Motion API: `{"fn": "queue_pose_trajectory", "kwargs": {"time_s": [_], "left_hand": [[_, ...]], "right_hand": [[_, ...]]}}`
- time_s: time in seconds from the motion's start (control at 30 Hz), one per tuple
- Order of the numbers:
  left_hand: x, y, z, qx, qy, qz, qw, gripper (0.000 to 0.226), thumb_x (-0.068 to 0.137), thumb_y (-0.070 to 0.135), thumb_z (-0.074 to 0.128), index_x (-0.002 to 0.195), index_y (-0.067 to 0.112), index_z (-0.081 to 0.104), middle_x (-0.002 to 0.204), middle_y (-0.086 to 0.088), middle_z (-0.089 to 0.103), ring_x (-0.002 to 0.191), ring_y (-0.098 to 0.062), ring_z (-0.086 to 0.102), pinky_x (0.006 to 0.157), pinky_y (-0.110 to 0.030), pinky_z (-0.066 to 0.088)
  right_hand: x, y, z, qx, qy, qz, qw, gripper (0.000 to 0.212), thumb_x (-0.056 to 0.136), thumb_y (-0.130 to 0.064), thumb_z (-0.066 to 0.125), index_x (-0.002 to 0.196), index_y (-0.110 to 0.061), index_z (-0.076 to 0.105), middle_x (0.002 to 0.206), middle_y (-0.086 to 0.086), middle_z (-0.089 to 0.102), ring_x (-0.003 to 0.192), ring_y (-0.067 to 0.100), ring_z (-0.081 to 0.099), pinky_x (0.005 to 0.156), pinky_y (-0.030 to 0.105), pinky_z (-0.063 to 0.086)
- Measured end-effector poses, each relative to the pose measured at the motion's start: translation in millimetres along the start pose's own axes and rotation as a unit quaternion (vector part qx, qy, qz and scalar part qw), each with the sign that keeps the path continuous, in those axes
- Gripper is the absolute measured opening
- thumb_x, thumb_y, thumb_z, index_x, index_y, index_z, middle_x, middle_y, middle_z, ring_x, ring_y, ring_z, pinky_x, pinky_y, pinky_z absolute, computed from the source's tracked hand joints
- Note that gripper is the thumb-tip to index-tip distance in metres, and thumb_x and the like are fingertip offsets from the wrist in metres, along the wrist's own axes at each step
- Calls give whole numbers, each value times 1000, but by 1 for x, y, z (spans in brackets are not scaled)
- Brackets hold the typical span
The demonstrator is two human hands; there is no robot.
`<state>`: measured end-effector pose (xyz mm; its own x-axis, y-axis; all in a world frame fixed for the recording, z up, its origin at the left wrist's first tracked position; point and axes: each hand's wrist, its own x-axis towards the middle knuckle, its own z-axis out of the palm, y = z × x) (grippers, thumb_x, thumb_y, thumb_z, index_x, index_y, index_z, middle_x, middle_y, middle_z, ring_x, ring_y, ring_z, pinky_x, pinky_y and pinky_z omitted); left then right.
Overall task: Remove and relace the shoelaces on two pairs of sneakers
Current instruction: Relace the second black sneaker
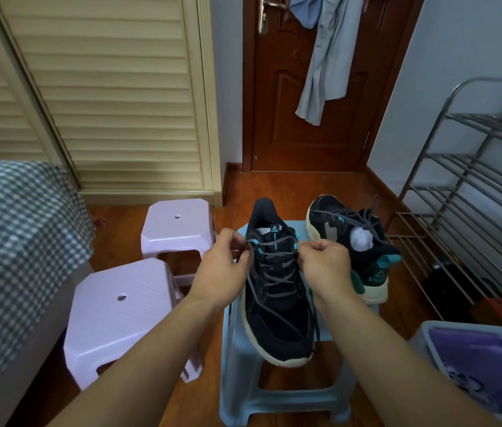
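A black sneaker [277, 315] with a cream sole and teal accents lies on a light blue stool [243, 380], toe toward me. Its grey shoelace [274, 266] crisscrosses the eyelets. My left hand [222, 266] pinches one lace end at the upper left eyelets. My right hand [325, 266] pinches the other end at the upper right eyelets. A second black sneaker [351, 238] stands beside it on the right, heel toward me, with white paper stuffed inside and a loose grey lace over it.
Two pale pink stools [120, 309] [178, 226] stand to the left. A checked bed cover [12, 229] fills the far left. A metal shoe rack [471, 192] stands right. A grey bin with purple contents [474, 365] sits lower right. A brown door [311, 118] is ahead.
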<state>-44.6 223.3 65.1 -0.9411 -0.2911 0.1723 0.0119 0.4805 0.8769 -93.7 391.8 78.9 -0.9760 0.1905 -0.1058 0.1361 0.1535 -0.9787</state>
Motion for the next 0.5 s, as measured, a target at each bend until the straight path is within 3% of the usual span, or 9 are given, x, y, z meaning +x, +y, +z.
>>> {"fn": "queue_pose_trajectory", "kwargs": {"time_s": [0.13,0.33,0.5], "left_hand": [[0,-1,1,16,9,47,999,6,102,28,60,96,29,60,93,13,69,91,-6,66,84,-40,58],[7,4,1,36,36,-13,999,18,98,21,55,80,19,56,74,0,63,66,-19,56,66,-39,53],[4,6,2,38,26,-19,999,18,98,18,56,81,19,61,79,4,66,72,-11,60,69,-31,52]], "right_hand": [[-4,0,9,32,11,19,999,17,93,-13,61,79,-11,70,83,14,74,83,32,72,82,51,61],[-8,-1,12,49,23,23,998,13,88,-8,60,79,-4,68,86,21,73,85,39,71,80,54,60],[-8,0,12,74,28,34,996,12,87,-7,59,78,-1,64,75,16,68,70,27,64,75,49,60]]}}
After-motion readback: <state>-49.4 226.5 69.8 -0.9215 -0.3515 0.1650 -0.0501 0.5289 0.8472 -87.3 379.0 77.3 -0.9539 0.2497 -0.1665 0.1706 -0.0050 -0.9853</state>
